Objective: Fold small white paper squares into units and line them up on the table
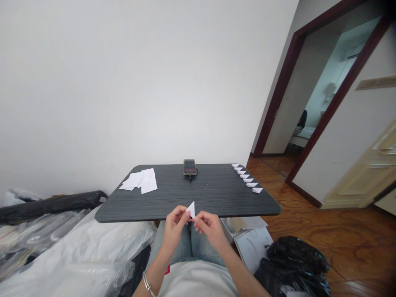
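Folded white paper triangle, upright, pinched between left hand and right hand, both nearly closed, above near edge of dark table. Row of folded paper pieces along right edge; loose paper slips near left edge.

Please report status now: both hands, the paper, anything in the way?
Left hand, right hand pinch white paper triangle. Dark table just beyond.

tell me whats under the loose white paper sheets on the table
The loose white paper sheets lie overlapping on the dark grey table. Its striped top shows around them, but the part beneath them is covered, so nothing under them can be seen.
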